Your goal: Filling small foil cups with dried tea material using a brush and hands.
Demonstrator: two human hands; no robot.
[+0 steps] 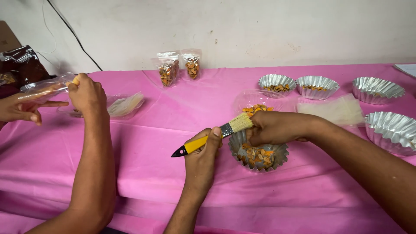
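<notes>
Brush (226, 129) handling is the step in hand, as far as I can judge. The left hand (201, 151) has its grip clamped round the yellow handle, whose black tip points away to its left. The right hand (277, 128) has its grip closed on the pale bristle end, fingers curled over the tuft. Both hold the brush just above a crimped foil cup (279, 159) directly beneath the right grip. The cup is part filled with orange and brown snack pieces (258, 158). Any further stroke would call for keeping the bristles over that cup so loose bits fall inside.

Just beyond the right grip sits a clear plastic tub (242, 100) of the same pieces, and beside it a flat stack of clear bags (338, 110). Farther out stand more foil cups: two with a little filling (277, 81) (317, 86), two seemingly bare (378, 89) (392, 130).

Beyond the left grip, near the wall, two small clear pouches (168, 69) (192, 63) stand upright, filled and unlabelled. Well to the left, a co-worker's hands (86, 93) (19, 108) hold a clear bag (43, 86) near a dark glossy packet (21, 65). Everything rests on the pink worktop (164, 143).
</notes>
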